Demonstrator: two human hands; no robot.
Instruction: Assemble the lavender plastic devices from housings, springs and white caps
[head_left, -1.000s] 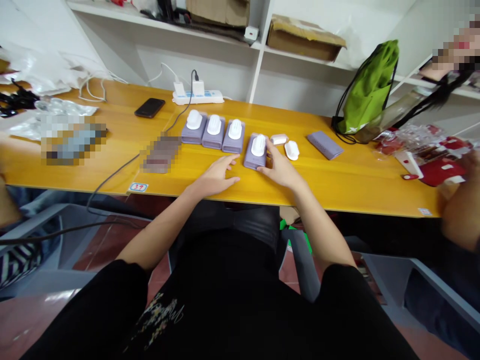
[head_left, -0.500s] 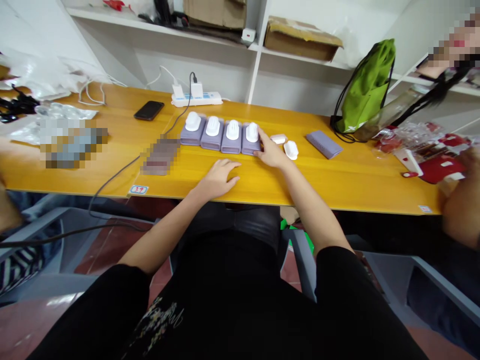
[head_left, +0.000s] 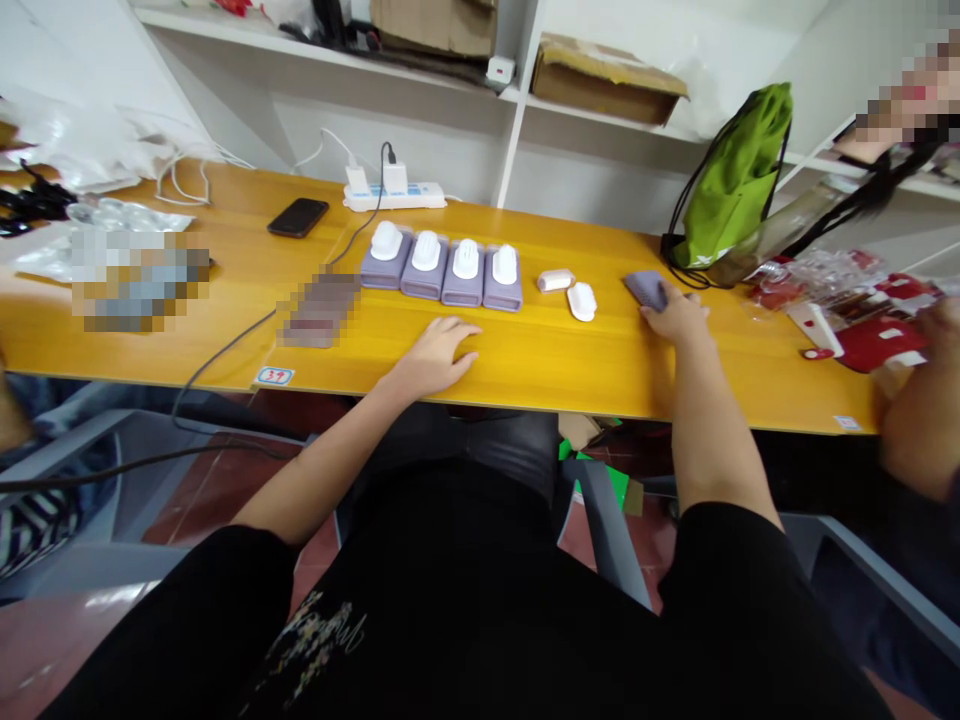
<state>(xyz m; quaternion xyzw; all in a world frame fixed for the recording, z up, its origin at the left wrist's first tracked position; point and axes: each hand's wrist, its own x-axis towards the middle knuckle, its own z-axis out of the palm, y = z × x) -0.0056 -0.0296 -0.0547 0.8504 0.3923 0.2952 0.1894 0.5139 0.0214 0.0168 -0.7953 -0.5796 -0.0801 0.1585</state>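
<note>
Several purple blocks stand side by side on the yellow table, each topped by a white rounded piece. Right of the row lie a small pinkish-white cylinder and a loose white piece. My right hand is closed over the right end of a separate purple block, fingers on its far side and thumb on its near side. My left hand rests on the table in front of the row, fingers apart, holding nothing.
A black phone and a power strip lie at the back left. At the right are a green drawstring bag, a bottle and red items, beside another person's arm. A cable crosses the left side.
My right hand has moved right, from the row's rightmost block to the separate purple block, and taken hold of it. That block is turned slightly. My left hand has stayed in place.
</note>
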